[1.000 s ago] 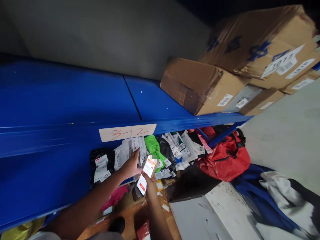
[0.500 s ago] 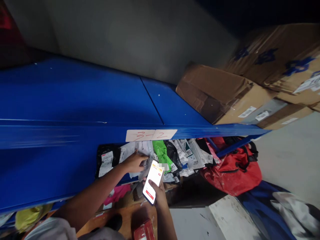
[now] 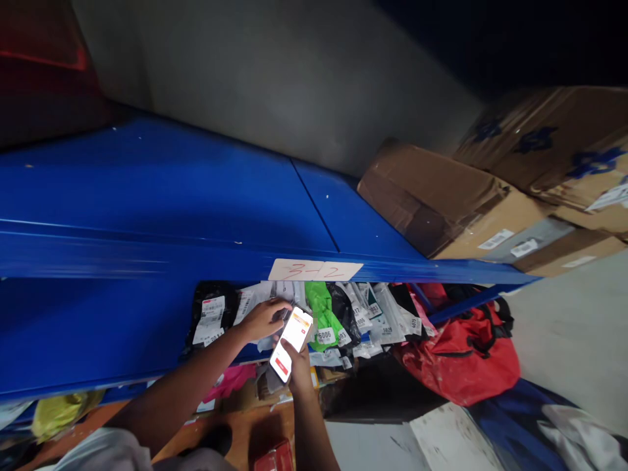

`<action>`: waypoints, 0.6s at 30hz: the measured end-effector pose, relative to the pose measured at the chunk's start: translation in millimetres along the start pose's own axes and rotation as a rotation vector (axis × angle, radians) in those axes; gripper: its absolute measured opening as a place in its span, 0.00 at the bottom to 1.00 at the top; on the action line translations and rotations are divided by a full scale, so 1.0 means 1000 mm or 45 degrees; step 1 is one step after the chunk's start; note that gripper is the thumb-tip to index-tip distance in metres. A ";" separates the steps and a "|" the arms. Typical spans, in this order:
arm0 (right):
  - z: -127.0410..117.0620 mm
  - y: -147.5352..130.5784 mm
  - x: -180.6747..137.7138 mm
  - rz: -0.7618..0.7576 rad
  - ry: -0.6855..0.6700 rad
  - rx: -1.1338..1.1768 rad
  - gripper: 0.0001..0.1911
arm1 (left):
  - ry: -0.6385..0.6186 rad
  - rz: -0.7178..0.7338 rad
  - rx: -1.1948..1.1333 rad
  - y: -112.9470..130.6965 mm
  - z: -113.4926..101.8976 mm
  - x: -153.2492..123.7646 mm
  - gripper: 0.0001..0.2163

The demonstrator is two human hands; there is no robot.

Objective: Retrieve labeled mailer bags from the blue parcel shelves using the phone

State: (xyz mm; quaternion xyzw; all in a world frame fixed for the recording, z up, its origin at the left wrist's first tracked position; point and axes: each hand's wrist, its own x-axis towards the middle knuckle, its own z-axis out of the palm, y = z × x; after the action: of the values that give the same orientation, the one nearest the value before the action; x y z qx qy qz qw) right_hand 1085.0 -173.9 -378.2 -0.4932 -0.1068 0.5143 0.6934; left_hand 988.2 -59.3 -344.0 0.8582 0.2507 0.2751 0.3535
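Note:
My right hand (image 3: 297, 367) is closed around a smartphone (image 3: 290, 345) with a lit white screen and a red button, its thumb over the lower part of the screen. Just left of the phone, my left hand (image 3: 262, 320) reaches into a row of plastic parcels, fingers bent at the edge of a whitish-grey plastic parcel (image 3: 255, 294); the fingertips are partly hidden. Left of it lies a black parcel (image 3: 199, 304) with a white label. Right of the phone stand a bright green parcel (image 3: 318, 299) labelled 6006 and a black plastic parcel (image 3: 342, 304).
Above the parcels runs a blue shelf (image 3: 220, 222) with a card (image 3: 314, 269) reading 3-2. Cardboard boxes (image 3: 432, 190) sit at its right end. A red bag (image 3: 483, 366) hangs at the right. Below are a red package (image 3: 275, 456) and a yellow bag (image 3: 56, 415).
The view has shifted slightly. The phone and my right hand have moved left, closer to my left hand, and the green parcel's 6006 label has come into view.

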 end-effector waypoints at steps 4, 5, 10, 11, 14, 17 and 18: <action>0.009 -0.008 0.015 -0.112 0.045 -0.015 0.31 | 0.103 -0.033 -0.044 -0.004 0.002 -0.006 0.20; 0.010 -0.014 0.016 -0.133 0.053 -0.008 0.33 | 0.127 -0.038 -0.049 -0.006 0.003 -0.008 0.19; 0.000 -0.061 -0.009 -0.226 0.063 0.028 0.41 | 0.127 -0.062 -0.016 -0.004 0.025 -0.015 0.18; -0.007 -0.070 -0.019 -0.253 0.086 0.040 0.41 | 0.086 -0.061 -0.002 0.000 0.032 -0.014 0.19; -0.039 -0.087 -0.054 -0.385 0.232 0.115 0.38 | -0.066 -0.072 0.046 0.009 0.040 -0.009 0.25; -0.081 -0.096 -0.086 -0.418 0.223 0.149 0.24 | 0.013 -0.297 0.155 0.002 0.021 -0.013 0.28; -0.095 -0.099 -0.094 -0.410 0.201 0.145 0.22 | 0.113 -0.445 0.211 -0.006 0.009 -0.020 0.26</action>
State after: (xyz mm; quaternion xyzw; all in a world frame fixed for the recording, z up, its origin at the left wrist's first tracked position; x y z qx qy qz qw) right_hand 1165.3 -304.3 -312.9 -0.4685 -0.1004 0.3617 0.7998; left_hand 978.4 -71.7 -360.0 0.8148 0.4331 0.2257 0.3124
